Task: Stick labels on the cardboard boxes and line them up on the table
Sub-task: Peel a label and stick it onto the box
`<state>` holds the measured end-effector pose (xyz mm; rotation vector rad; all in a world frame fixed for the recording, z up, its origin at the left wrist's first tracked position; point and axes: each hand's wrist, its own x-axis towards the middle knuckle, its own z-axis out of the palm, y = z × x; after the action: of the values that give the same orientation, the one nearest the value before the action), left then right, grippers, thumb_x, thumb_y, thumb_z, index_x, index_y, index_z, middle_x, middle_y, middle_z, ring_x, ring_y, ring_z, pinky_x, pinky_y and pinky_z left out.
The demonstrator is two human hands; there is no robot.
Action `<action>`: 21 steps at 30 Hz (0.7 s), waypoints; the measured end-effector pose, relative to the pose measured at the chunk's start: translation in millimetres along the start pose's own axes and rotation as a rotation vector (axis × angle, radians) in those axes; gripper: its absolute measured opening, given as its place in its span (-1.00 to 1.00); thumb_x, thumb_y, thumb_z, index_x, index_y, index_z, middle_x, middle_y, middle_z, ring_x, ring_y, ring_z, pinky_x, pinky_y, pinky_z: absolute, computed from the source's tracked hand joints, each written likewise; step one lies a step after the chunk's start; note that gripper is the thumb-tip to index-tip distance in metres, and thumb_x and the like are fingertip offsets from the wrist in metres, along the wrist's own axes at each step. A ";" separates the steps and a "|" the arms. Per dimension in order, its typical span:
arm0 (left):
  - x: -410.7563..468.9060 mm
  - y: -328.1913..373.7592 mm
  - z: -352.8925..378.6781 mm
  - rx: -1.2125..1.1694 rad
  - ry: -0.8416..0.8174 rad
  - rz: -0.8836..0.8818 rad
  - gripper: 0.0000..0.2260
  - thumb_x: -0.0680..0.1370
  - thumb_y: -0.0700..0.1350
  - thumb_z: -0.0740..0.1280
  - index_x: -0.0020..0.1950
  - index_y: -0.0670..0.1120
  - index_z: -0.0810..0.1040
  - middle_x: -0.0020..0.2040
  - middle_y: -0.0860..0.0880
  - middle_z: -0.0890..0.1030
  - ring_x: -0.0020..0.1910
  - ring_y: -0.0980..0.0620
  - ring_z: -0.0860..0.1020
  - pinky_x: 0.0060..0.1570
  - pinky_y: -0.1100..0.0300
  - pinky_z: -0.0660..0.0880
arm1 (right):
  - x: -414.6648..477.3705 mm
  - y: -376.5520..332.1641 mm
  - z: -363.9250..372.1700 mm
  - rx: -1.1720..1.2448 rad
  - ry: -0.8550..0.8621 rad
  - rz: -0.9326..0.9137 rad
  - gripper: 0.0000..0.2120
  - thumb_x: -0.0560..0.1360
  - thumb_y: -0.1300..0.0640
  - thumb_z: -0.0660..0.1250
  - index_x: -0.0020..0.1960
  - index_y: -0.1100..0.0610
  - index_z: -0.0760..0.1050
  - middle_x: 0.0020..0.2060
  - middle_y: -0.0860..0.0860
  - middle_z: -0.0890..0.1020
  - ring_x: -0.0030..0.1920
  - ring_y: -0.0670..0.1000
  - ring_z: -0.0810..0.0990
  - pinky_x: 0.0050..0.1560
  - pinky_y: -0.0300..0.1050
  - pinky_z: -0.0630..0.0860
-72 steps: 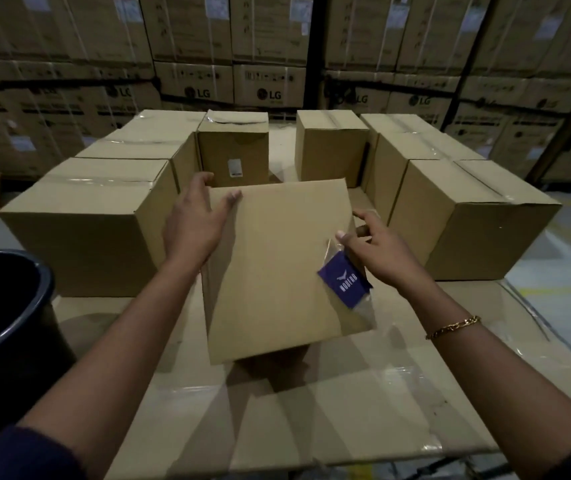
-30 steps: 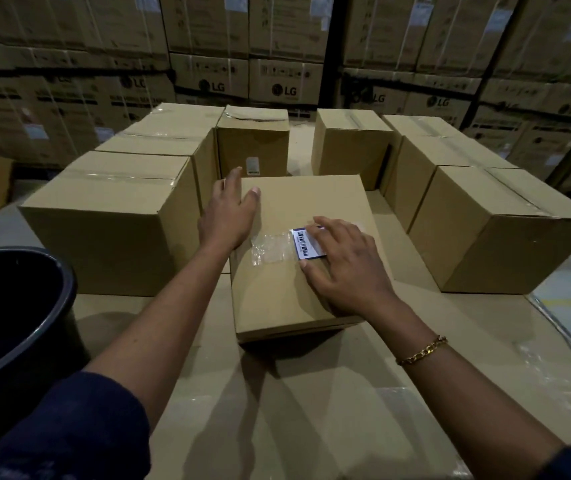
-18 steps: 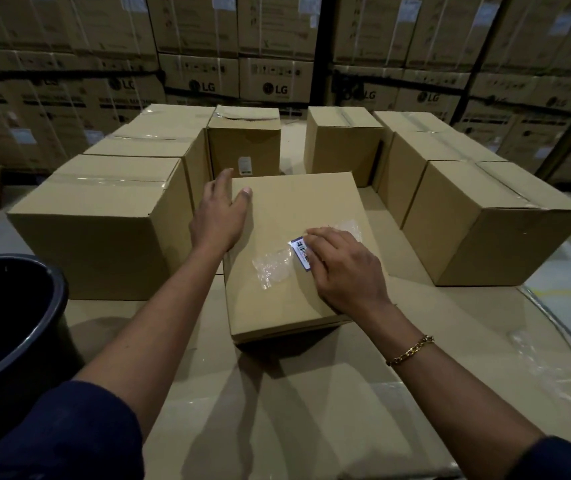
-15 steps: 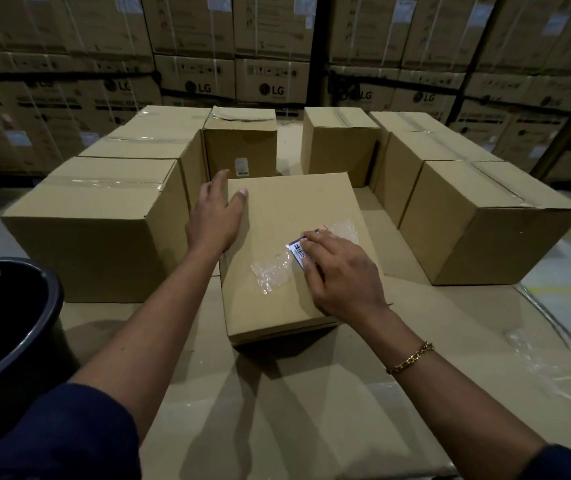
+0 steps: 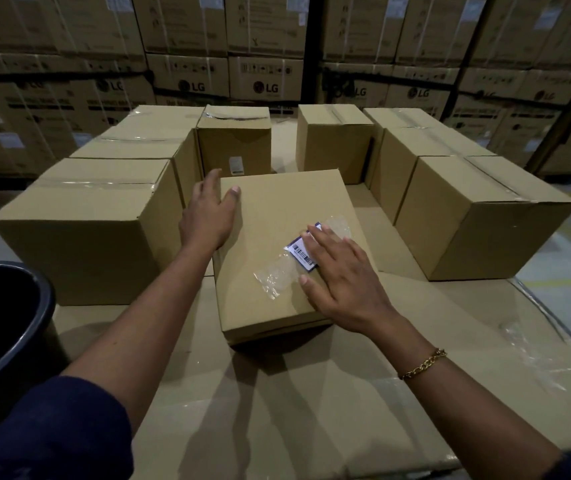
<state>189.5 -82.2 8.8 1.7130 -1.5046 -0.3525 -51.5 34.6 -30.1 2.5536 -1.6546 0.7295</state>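
Note:
A small cardboard box lies in the middle of the table. A barcode label under a strip of clear tape sits on its top face. My right hand lies flat on the label's right part, fingers spread, pressing down. My left hand rests on the box's far left corner, thumb on top, steadying it. Neither hand encloses anything.
Larger sealed boxes stand in a row on the left and another row on the right. Two smaller boxes stand at the back. A dark bin is at the near left. Stacked cartons fill the background.
The box was tilted up with the label hanging from my right hand; now it lies flat with the label taped on. My right hand has slid right along the tape.

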 end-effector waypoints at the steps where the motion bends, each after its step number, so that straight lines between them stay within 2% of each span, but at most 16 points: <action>1: 0.4 0.2 0.2 0.004 -0.002 -0.003 -0.50 0.65 0.23 0.13 0.58 0.15 0.24 0.54 -0.02 0.33 0.43 -0.17 0.38 0.28 -0.12 0.37 | -1.7 2.5 -2.5 -0.012 -0.025 -0.001 -0.29 0.59 -0.31 0.00 0.65 0.01 0.15 0.65 -0.08 0.12 0.63 -0.16 -0.07 0.62 0.01 -0.07; 5: 2.1 -0.6 0.9 -0.001 -0.007 -0.006 -0.50 0.65 0.24 0.13 0.58 0.15 0.24 0.54 -0.02 0.32 0.43 -0.17 0.38 0.27 -0.12 0.37 | -3.5 8.7 -9.7 -0.021 -0.020 -0.030 -0.16 0.50 -0.49 0.10 0.60 0.00 0.28 0.62 -0.09 0.20 0.63 -0.14 0.01 0.61 0.03 -0.01; 10: 2.8 -1.6 1.6 0.006 -0.004 -0.003 -0.50 0.65 0.23 0.13 0.58 0.15 0.24 0.54 -0.03 0.33 0.43 -0.18 0.39 0.26 -0.11 0.37 | -2.6 14.9 -11.1 -0.043 -0.025 -0.074 -0.11 0.41 -0.55 0.22 0.55 0.00 0.35 0.59 -0.08 0.28 0.61 -0.09 0.11 0.58 0.00 0.08; 15: 5.2 -3.7 3.1 0.006 -0.007 0.001 -0.49 0.64 0.24 0.13 0.58 0.15 0.23 0.52 -0.04 0.34 0.42 -0.17 0.39 0.25 -0.12 0.38 | 8.0 7.8 -8.9 -0.088 0.057 -0.042 -0.29 0.47 -0.49 0.21 0.41 -0.05 0.48 0.47 -0.04 0.45 0.47 0.01 0.37 0.38 0.04 0.33; 21: 5.1 -2.2 2.9 0.014 -0.010 -0.005 -0.49 0.65 0.23 0.13 0.58 0.13 0.23 0.53 -0.05 0.33 0.44 -0.16 0.38 0.27 -0.11 0.37 | 7.5 1.7 5.0 -0.121 0.199 -0.064 -0.56 0.57 -0.27 0.29 0.26 -0.01 0.60 0.35 0.03 0.58 0.45 0.08 0.45 0.23 0.06 0.42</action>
<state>190.3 -88.2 6.9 1.7284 -1.5129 -0.3544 -48.7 26.2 -32.0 2.3547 -1.5008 0.8207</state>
